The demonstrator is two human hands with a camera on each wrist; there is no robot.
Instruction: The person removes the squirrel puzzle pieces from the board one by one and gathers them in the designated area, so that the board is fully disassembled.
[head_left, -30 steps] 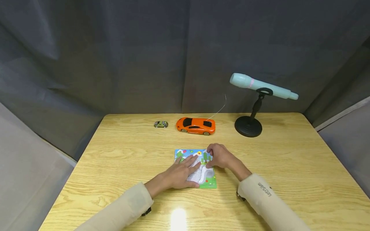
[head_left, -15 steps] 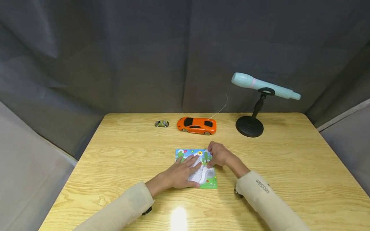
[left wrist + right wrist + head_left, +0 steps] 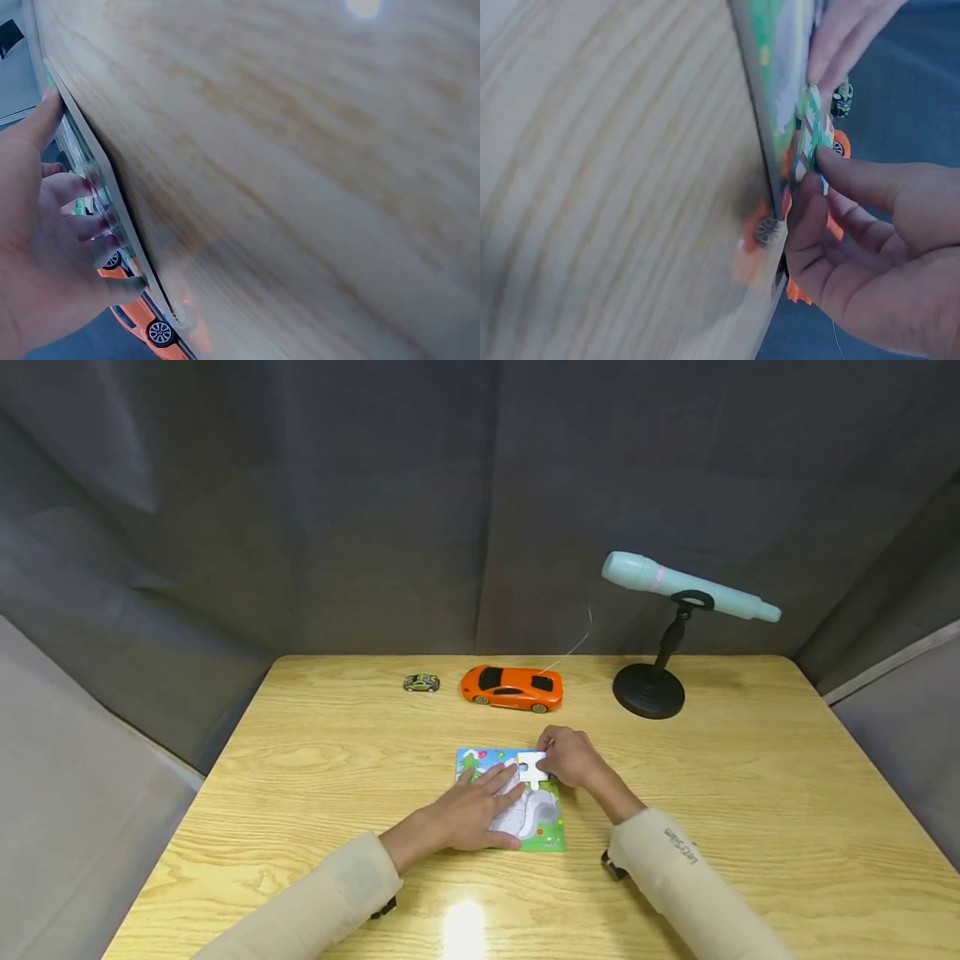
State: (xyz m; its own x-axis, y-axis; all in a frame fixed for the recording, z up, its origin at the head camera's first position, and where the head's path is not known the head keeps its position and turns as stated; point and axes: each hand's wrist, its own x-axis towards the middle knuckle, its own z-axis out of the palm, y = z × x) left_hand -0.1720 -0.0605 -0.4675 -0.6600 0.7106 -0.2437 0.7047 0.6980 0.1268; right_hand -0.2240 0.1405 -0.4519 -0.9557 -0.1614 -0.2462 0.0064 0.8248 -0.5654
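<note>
A jigsaw puzzle board lies on the table, printed with trees, sky, grass and a grey-white figure. My left hand rests flat on it with fingers spread, covering its left and middle parts. At the upper right of the board, my right hand pinches a puzzle piece, whose plain white side shows in the head view. In the right wrist view, the piece stands up from the board between thumb and fingers, its green printed side visible. Against the board's edge in the left wrist view lie the left hand's fingers.
Behind the board stand an orange toy car with a thin wire and a small green toy car. At the back right, a light blue microphone sits on a black stand. A dark curtain hangs beyond the table.
The right hand has lifted the puzzle piece at the board's upper right, so its white side now shows. My left hand has stayed in place on the board.
</note>
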